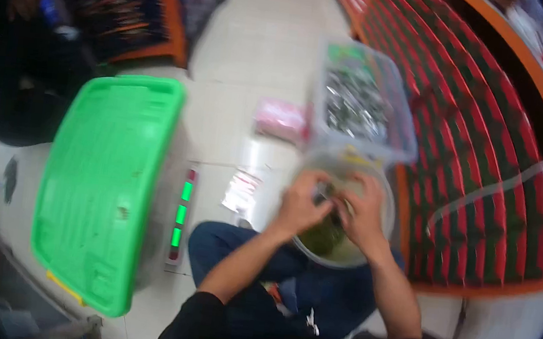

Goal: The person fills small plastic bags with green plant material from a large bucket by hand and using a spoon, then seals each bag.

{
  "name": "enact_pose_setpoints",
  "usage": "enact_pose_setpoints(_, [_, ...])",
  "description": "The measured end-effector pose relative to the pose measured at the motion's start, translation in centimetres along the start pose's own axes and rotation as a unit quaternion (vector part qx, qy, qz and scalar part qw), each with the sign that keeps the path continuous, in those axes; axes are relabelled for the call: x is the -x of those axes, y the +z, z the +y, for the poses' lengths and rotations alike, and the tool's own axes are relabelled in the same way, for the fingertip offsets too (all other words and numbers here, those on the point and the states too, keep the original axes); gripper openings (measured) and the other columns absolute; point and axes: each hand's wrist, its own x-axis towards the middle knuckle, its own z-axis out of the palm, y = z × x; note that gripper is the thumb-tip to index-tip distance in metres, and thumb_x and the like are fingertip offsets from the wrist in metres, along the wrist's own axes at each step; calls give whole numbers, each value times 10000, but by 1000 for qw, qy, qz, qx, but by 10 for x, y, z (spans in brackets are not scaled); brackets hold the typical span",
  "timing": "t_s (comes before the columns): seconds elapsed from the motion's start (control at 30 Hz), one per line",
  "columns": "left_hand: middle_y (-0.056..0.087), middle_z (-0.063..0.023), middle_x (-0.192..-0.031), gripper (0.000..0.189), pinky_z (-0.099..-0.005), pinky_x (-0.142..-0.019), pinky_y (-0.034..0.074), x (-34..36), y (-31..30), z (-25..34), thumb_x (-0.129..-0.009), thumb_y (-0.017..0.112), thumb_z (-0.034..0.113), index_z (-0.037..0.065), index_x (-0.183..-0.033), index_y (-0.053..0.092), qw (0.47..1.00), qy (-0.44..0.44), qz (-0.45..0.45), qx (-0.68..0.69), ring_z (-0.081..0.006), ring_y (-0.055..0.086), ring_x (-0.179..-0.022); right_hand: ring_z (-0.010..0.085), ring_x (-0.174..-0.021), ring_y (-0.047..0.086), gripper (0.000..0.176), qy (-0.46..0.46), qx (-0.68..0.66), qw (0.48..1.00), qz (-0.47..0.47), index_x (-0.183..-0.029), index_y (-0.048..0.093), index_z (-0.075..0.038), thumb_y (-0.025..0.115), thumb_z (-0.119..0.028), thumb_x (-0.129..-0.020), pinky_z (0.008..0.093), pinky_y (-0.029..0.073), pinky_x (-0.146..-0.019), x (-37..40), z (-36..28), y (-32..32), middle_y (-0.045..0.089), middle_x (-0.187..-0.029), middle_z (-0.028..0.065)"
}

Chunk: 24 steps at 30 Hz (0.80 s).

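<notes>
Pinching a small dark item [340, 212], blurred, between narrowed fingers of left hand [304, 203] and right hand [363, 215], over the round bucket [346, 253]. Blocked ahead by the clear bin [403, 121] and at right by red-and-green shelving [462, 144], with a pink packet [280, 118] and green-lidded box [106, 184] farther left. Edged close by the bucket's rim, with floor tiles [252, 47] stretching ahead.

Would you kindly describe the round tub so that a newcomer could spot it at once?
Start at the large green lid and look right to the clear box. The tub is just this side of it, beneath the person's hands. Its round rim sets it apart from the angular box and lid.
</notes>
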Motion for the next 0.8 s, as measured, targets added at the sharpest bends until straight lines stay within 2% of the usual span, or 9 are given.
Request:
enact_pose_setpoints(0.07, [711,-168,-1124,375,-390,-919,543,1,0,-9,-804,831,175,28,-1115,684,996,7,6,90,-285,695,-1052,348,-1073,613,141,14,-41,997,66,-966,728,-53,736,-53,-825,487,424,-967,10,16,18,676,-1079,144])
enact_pose_setpoints(0.17, [737,-133,-964,150,-351,-877,541,2,-12,-6,-912,726,114,-5,-1002,717,979,-54,-48,193,-232,712,-947,274,-911,622,42,148,-207,965,61,-910,675,17,638,21,-890,367,478,-835,31,34,27,650,-937,130])
enact_pose_setpoints(0.27, [743,-147,-940,162,-343,-841,536,4,-13,-6,-931,708,140,-9,-991,718,984,-41,-61,164,-188,703,-901,159,-923,570,241,132,-277,945,111,-1140,617,-7,663,21,-906,264,434,-787,57,59,54,599,-1007,60])
enact_pose_setpoints(0.3, [743,-133,-939,166,-342,-827,533,6,-14,-6,-942,701,141,-15,-999,704,982,-33,-67,174,-181,694,-880,159,-923,570,241,120,-286,943,118,-1140,617,-7,663,21,-906,264,434,-787,56,58,59,599,-1007,60])
enact_pose_setpoints(0.37, [745,-120,-945,168,-335,-834,529,4,-22,5,-959,688,145,-16,-1007,693,970,-91,-111,196,-177,688,-878,243,-974,603,275,170,-302,936,71,-1265,598,-39,617,-184,-1032,376,492,-891,59,44,49,631,-1116,115])
enact_pose_setpoints(0.47, [739,-76,-957,182,-327,-891,525,7,-17,4,-987,676,172,0,-1045,695,972,-77,-114,192,-143,664,-916,197,-944,593,445,197,-384,899,78,-1419,499,-31,650,-155,-1019,335,480,-862,58,37,48,636,-1094,89])
enact_pose_setpoints(0.6, [735,-79,-995,182,-330,-907,519,8,-17,8,-984,679,180,9,-1040,707,969,-71,-165,172,-157,660,-960,112,-809,530,356,184,-390,896,100,-1285,641,-44,730,-40,-941,248,443,-750,58,42,62,621,-941,14])
enact_pose_setpoints(0.7, [735,-84,-997,181,-330,-902,521,10,-12,-3,-973,688,175,10,-1044,712,973,-85,-168,136,-160,660,-964,144,-918,586,366,158,-422,885,116,-1236,579,-12,696,20,-891,258,460,-785,54,38,65,607,-1023,53])
enact_pose_setpoints(0.8, [741,-77,-951,168,-324,-861,534,11,-9,-7,-960,699,151,12,-1053,715,966,-91,-159,182,-137,659,-920,148,-923,640,402,250,-444,857,80,-1238,612,14,753,12,-862,290,522,-856,47,12,44,645,-989,64])
